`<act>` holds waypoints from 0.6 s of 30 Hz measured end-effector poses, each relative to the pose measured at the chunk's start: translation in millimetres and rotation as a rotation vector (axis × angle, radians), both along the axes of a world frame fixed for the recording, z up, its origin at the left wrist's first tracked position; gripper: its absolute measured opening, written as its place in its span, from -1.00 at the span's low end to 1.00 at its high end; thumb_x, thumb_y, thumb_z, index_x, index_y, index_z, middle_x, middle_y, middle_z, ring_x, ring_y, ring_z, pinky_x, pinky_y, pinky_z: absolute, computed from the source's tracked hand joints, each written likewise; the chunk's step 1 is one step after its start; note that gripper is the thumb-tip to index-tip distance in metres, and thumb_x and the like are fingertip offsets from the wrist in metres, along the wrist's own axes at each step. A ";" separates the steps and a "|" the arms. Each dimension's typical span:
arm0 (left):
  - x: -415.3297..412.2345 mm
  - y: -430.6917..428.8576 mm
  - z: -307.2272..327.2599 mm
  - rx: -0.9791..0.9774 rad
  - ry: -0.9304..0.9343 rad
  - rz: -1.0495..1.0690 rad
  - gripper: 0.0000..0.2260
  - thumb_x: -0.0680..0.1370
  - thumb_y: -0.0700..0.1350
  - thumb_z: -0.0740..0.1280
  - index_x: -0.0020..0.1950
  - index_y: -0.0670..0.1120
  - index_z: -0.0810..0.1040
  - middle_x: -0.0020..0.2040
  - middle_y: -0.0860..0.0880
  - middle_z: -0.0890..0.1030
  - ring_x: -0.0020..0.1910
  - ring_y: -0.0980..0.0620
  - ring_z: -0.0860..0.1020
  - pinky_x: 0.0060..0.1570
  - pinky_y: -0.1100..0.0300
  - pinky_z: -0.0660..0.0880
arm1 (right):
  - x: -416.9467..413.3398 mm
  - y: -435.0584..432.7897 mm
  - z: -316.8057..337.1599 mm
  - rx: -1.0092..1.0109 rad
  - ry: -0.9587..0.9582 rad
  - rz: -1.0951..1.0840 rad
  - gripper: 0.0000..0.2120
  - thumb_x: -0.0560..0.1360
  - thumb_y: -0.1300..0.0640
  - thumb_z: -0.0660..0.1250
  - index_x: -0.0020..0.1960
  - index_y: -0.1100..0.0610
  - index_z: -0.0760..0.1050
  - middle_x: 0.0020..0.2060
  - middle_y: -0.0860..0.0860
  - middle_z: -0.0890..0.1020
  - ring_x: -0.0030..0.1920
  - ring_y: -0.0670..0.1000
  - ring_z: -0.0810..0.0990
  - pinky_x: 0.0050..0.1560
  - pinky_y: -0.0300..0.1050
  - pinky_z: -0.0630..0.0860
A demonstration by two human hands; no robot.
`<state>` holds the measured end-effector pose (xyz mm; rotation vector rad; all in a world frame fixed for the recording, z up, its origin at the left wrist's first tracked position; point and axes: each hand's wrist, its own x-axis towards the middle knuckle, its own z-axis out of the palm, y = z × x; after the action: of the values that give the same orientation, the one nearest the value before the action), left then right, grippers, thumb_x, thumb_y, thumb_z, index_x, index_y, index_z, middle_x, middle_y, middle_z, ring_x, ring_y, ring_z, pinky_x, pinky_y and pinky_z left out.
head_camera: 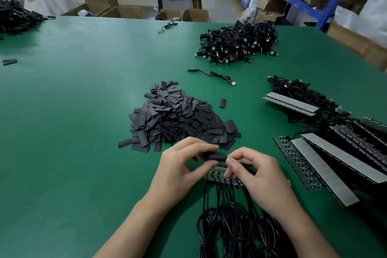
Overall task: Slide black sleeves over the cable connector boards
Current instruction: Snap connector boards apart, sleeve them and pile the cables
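- Left grip [178,170] pinched a black sleeve [216,156] between thumb and forefinger, forearm angled inward.
- Right grip [259,178], fingers curled, pinched its other end above the connector boards [215,173].

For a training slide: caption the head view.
Left hand and right hand pinch one black sleeve above a board strip, near the sleeve pile.

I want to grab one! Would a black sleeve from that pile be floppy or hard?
Probably bendy: the piled sleeves lie flattened. Likely very light, since they heap loosely. Flat, so one shouldn't roll.
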<state>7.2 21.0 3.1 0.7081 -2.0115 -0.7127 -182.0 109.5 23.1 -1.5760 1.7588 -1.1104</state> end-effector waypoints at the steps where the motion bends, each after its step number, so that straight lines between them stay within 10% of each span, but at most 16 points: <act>1: 0.1 -0.2 0.7 0.000 0.020 0.028 -0.73 0.48 -0.15 0.57 0.17 -0.04 0.71 0.01 0.14 0.65 -0.06 0.14 0.63 -0.04 0.26 0.56 | -0.9 -0.6 0.1 -0.008 -0.029 -0.013 -0.87 0.61 0.02 0.36 -0.09 -0.18 0.59 -0.26 -0.16 0.73 -0.23 -0.11 0.68 -0.06 0.01 0.62; 8: 0.3 -0.2 2.0 0.066 0.120 0.163 -0.84 0.44 -0.12 0.58 0.00 -0.02 0.75 -0.15 0.16 0.69 -0.20 0.10 0.65 -0.12 0.36 0.54 | -3.9 -2.1 -2.3 -0.021 -0.098 -0.032 -0.85 0.63 0.03 0.35 -0.11 -0.10 0.61 -0.34 -0.06 0.70 -0.26 0.22 0.62 -0.03 0.18 0.54; 18: -2.4 3.3 2.6 0.095 0.117 0.156 -0.87 0.47 -0.10 0.54 0.01 -0.05 0.77 -0.13 0.15 0.72 -0.18 0.13 0.66 -0.13 0.36 0.54 | -1.1 -2.8 -6.8 -0.026 -0.076 -0.044 -0.88 0.61 0.04 0.38 -0.11 -0.07 0.61 -0.49 -0.13 0.53 -0.44 -0.19 0.43 -0.36 -0.30 0.35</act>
<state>4.8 24.3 5.7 0.8491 -1.8041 -0.7437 -183.0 106.6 16.3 -1.4969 1.7431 -1.2026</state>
